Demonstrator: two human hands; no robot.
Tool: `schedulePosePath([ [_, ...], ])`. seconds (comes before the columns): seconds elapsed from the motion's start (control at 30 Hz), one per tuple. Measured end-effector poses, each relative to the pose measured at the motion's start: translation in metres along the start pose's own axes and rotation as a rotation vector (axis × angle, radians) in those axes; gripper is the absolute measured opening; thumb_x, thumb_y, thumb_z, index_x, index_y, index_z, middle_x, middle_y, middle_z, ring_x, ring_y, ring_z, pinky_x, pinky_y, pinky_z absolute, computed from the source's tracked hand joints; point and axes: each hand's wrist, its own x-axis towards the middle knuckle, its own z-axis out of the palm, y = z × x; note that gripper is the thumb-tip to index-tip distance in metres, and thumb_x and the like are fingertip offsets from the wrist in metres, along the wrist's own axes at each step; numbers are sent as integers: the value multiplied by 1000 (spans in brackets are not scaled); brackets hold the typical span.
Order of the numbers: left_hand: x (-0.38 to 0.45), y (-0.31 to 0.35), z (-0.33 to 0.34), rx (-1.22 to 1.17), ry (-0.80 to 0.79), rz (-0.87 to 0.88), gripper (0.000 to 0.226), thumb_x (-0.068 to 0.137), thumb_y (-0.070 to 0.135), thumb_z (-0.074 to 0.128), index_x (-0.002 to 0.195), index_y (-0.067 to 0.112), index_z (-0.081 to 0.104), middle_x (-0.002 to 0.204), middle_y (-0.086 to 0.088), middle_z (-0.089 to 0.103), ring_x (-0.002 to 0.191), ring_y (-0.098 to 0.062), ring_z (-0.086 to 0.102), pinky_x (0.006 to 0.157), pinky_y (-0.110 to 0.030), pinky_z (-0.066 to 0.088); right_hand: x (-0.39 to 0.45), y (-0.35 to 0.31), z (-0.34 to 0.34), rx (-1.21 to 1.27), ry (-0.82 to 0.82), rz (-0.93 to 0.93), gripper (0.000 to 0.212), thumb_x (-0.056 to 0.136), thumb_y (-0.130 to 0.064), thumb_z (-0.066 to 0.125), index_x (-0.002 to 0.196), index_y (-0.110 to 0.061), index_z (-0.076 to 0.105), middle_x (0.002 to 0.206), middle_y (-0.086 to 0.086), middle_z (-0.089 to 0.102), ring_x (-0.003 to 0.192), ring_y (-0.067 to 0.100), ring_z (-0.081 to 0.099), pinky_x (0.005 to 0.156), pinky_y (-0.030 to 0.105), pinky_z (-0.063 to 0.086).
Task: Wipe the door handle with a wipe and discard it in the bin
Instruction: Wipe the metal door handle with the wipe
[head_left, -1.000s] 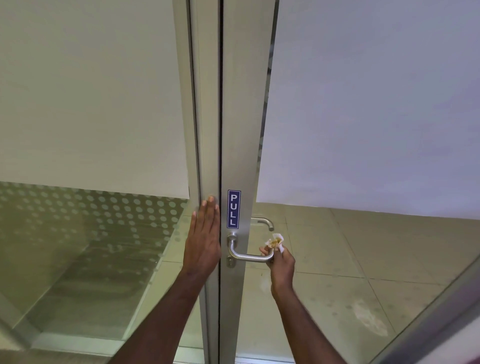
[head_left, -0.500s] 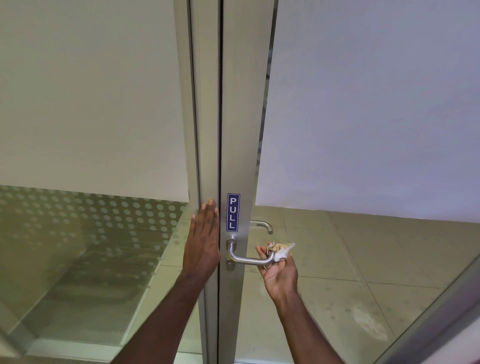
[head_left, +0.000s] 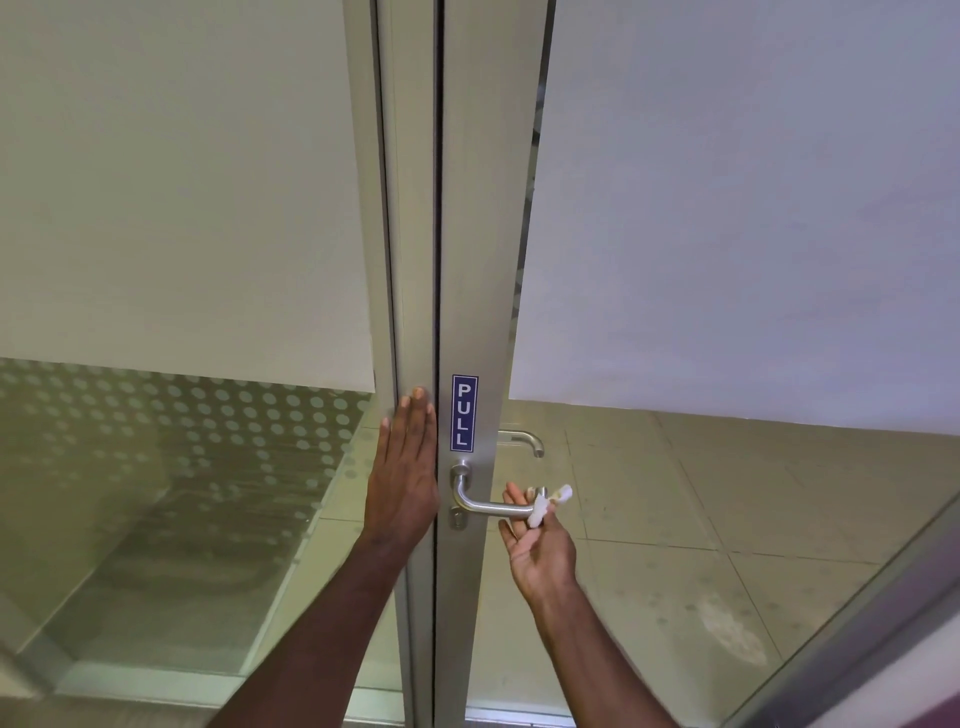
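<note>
A silver lever door handle (head_left: 485, 505) sticks out to the right from the metal door frame (head_left: 488, 260), below a blue PULL sticker (head_left: 463, 413). My right hand (head_left: 540, 548) is palm up under the free end of the handle, its fingers holding a small crumpled white wipe (head_left: 545, 506) against the handle's tip. My left hand (head_left: 405, 467) lies flat, fingers together, on the fixed frame just left of the door gap. No bin is in view.
Frosted panels cover the upper glass on both sides. A second handle (head_left: 524, 441) shows through the glass on the door's far side. Beige floor tiles (head_left: 727, 519) lie beyond. A slanted metal frame (head_left: 857, 623) crosses the lower right corner.
My right hand has turned from knuckles up over the handle's end to palm up beneath it, carrying the wipe around the tip. My left hand has stayed flat on the frame.
</note>
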Motion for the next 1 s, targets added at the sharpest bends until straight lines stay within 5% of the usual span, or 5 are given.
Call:
schedulePosePath([
  [0.23, -2, 1, -3, 2, 6, -4, 83, 85, 2, 43, 161, 3, 9, 172, -16, 0, 159, -32, 0, 127, -55, 19, -6, 23, -4, -35, 22, 27, 32, 107, -30, 37, 118, -20, 66, 126, 5, 66, 120, 25, 57, 109, 42, 37],
  [0.37, -3, 3, -6, -2, -13, -9, 80, 86, 7, 38, 161, 3, 9, 171, -17, 2, 159, -33, 2, 126, -55, 20, 2, 10, -13, -155, 171, -33, 33, 104, -20, 45, 125, -8, 67, 84, 0, 58, 64, 11, 42, 68, 23, 40],
  [0.6, -2, 4, -9, -7, -29, -9, 81, 86, 3, 45, 160, 2, 12, 171, -17, 4, 158, -33, 3, 126, -55, 20, 4, -11, -12, -152, 296, -43, 35, 90, 15, 51, 121, 4, 63, 78, 7, 59, 52, 13, 47, 40, 17, 38],
  [0.83, -1, 5, -9, 6, -15, -2, 89, 82, -4, 52, 161, 2, 9, 171, -16, 1, 159, -33, 2, 126, -54, 20, -19, 43, 17, -205, 164, 132, 21, 86, 14, 59, 86, -4, 70, 64, 6, 72, 68, 18, 64, 56, 21, 50],
  [1.0, -2, 2, -10, -3, -16, 13, 89, 78, -9, 43, 160, 2, 11, 171, -16, 5, 158, -33, 5, 126, -54, 22, -18, 64, 45, -73, 146, 167, 22, 89, 15, 57, 106, 5, 67, 86, 13, 70, 77, 20, 65, 55, 19, 56],
])
